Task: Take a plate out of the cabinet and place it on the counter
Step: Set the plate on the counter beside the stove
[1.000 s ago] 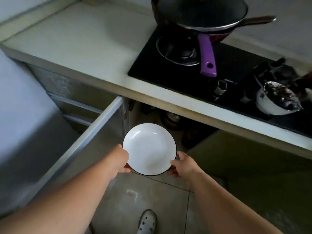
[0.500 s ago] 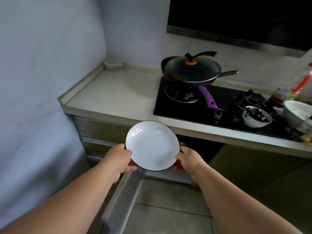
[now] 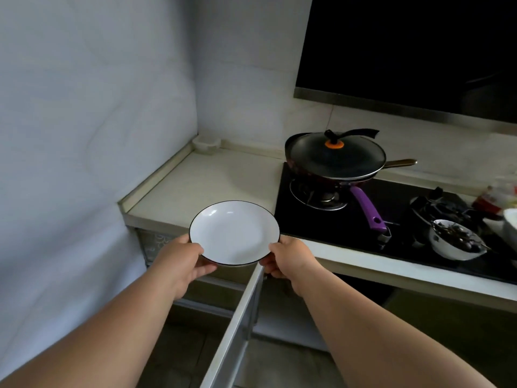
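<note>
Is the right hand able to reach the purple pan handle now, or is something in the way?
Probably not yet: the right hand is busy holding the plate together with the left hand. The path to the purple handle itself looks free.

White plate (image 3: pixel 234 233), thin black rim, empty, near-level, over counter (image 3: pixel 212 180) edge

- Dim, soft daylight; source direction cannot be told.
- Small glare spots on plate (image 3: pixel 234 233) and pan lid (image 3: pixel 337 156).
- Cabinet interior in deep shadow.
- Right edge blurred; wide-angle bending of worktop (image 3: pixel 212 180) edges.
</note>
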A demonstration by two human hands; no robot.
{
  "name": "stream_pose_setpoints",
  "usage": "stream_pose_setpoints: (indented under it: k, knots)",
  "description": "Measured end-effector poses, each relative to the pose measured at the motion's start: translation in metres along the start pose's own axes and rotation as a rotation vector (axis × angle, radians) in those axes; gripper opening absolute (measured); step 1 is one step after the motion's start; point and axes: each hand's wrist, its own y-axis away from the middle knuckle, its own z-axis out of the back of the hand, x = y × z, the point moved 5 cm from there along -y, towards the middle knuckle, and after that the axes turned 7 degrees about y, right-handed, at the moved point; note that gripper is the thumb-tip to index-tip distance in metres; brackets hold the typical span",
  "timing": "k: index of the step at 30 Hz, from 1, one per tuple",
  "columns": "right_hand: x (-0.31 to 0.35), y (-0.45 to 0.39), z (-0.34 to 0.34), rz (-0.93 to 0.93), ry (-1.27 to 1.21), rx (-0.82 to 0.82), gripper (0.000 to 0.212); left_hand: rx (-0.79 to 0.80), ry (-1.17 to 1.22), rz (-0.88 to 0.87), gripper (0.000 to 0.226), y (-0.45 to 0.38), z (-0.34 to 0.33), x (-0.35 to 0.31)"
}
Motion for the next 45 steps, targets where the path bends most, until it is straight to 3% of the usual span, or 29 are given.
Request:
stream_pose_setpoints:
  k: [11, 21, 32, 40, 42, 45]
  knots:
    - [0.01, -0.113, 0.003, -0.049, -0.017, 0.117, 0.01, -0.17, -0.061, -0.019, 0.05, -0.096, -0.04, -0.011]
    - [0.018, -0.185, -0.01, -0.045, -0.041, 0.229, 0.024, -0.167, -0.023, 0.01, 0.037, -0.178, -0.052, -0.01]
    - [0.014, -0.227, -0.027, -0.071, -0.068, 0.239, 0.029, -0.106, -0.016, 0.026, 0.048, -0.227, -0.049, -0.003]
    - [0.018, -0.241, -0.033, -0.097, -0.11, 0.22, 0.027, -0.172, -0.086, 0.078, 0.043, -0.245, -0.047, -0.003]
    - [0.018, -0.241, -0.033, -0.122, -0.15, 0.234, 0.032, -0.187, -0.086, 0.088, 0.04, -0.244, -0.049, -0.004]
    - [0.012, -0.237, -0.034, -0.168, -0.235, 0.237, 0.064, -0.197, -0.027, 0.092, 0.034, -0.236, -0.052, -0.005]
